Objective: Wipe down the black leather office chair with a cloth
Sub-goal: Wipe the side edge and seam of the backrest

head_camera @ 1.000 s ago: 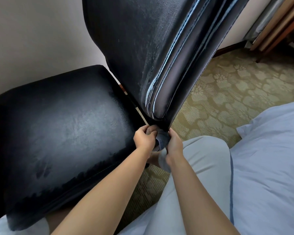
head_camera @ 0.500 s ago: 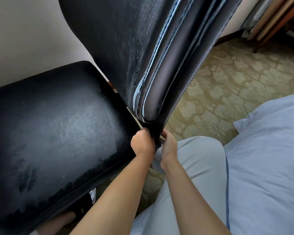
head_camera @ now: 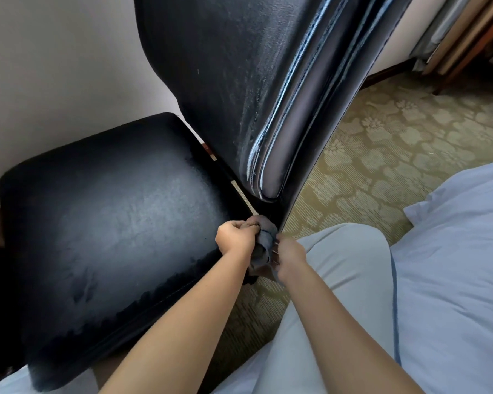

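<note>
Both hands, the left hand (head_camera: 237, 236) and the right hand (head_camera: 289, 251), are squeezing the cloth (head_camera: 264, 243) between them, so rubbing slowly up the chair back (head_camera: 239, 81) just above looks best.

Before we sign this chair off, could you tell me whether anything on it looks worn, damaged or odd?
Yes. The backrest shows whitish scuffing along its piped side edge, and the seat has dull smudges near its front. Both hands, left hand and right hand, hold the cloth at the backrest's base.

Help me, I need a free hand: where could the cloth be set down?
The seat cushion, between wall and backrest, lies bare. Crowded: the backrest's lower corner, where left hand and right hand grip the cloth.
</note>
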Demonstrator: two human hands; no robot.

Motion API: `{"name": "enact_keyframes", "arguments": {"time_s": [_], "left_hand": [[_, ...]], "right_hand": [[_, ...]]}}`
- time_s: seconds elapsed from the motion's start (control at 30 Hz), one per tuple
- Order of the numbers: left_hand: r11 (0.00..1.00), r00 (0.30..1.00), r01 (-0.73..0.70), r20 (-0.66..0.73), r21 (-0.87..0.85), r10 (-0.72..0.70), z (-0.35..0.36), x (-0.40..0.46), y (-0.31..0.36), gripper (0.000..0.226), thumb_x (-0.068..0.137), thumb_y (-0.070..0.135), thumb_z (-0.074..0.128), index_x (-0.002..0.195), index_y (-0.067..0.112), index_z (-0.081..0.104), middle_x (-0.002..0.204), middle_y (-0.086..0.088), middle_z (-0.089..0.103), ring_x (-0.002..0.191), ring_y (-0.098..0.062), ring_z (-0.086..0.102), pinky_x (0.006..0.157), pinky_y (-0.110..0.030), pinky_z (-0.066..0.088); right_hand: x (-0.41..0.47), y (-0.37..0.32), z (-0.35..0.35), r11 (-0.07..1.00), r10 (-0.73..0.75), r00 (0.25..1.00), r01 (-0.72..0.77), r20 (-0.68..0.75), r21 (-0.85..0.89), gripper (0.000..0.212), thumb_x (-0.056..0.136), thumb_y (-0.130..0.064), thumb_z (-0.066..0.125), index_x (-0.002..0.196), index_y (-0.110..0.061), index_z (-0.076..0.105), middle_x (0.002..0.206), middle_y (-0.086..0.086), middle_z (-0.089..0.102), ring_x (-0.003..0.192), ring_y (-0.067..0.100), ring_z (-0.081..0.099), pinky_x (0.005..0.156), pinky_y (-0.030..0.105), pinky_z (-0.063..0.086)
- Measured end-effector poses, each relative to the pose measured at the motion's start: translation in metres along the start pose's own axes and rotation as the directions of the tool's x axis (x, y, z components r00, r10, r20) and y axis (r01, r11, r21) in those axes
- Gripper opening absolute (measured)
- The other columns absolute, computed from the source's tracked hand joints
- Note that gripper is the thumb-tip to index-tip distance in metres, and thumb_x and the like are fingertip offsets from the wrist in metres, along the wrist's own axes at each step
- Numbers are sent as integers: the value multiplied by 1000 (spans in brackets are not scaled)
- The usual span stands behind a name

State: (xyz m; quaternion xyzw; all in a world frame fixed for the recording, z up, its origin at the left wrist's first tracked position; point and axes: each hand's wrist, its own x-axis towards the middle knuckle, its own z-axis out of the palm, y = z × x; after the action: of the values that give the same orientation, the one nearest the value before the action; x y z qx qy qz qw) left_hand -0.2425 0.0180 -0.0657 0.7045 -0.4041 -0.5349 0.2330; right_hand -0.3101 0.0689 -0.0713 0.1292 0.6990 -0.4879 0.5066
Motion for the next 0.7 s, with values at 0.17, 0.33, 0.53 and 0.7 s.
{"name": "enact_keyframes", "arguments": {"time_s": [0.17, 0.33, 0.53, 0.7], "left_hand": [[996, 994, -27, 105, -86, 36, -13, -11, -5, 18, 86, 11, 60, 98, 16, 72, 79, 3, 64, 78, -15, 59, 69, -24, 45], [939, 946, 169, 317, -299, -69, -33, -17, -6, 18, 91, 5, 56, 104, 10, 67, 81, -3, 65, 72, -15, 60, 58, -25, 48], [953, 958, 159, 274, -257, -86, -40, -11, -17, 15, 94, 11, 55, 107, 12, 63, 103, -10, 66, 92, -24, 63, 68, -32, 53], [918, 978, 175, 168, -355, -122, -35, -7, -12, 7, 93, 14, 59, 94, 11, 66, 102, -15, 67, 86, -26, 64, 74, -36, 55]], "right_hand": [[-19, 7, 14, 998, -26, 986, 34, 165, -43, 35, 87, -40, 61, 105, -11, 64, 99, 14, 69, 92, 32, 66, 87, 53, 52], [-20, 10, 17, 987, -140, 989, 144, 52, -75, 28, 92, -34, 57, 99, -7, 59, 100, 15, 65, 91, 31, 63, 74, 37, 53], [-24, 25, 24, 877, -434, 897, 399, -85, -269, 29, 92, -42, 53, 94, -14, 47, 91, 4, 59, 82, 23, 56, 66, 31, 41], [-28, 23, 19, 792, -561, 828, 541, 14, -283, 10, 93, -25, 54, 98, -21, 47, 89, -9, 54, 88, 17, 56, 78, 34, 43]]}}
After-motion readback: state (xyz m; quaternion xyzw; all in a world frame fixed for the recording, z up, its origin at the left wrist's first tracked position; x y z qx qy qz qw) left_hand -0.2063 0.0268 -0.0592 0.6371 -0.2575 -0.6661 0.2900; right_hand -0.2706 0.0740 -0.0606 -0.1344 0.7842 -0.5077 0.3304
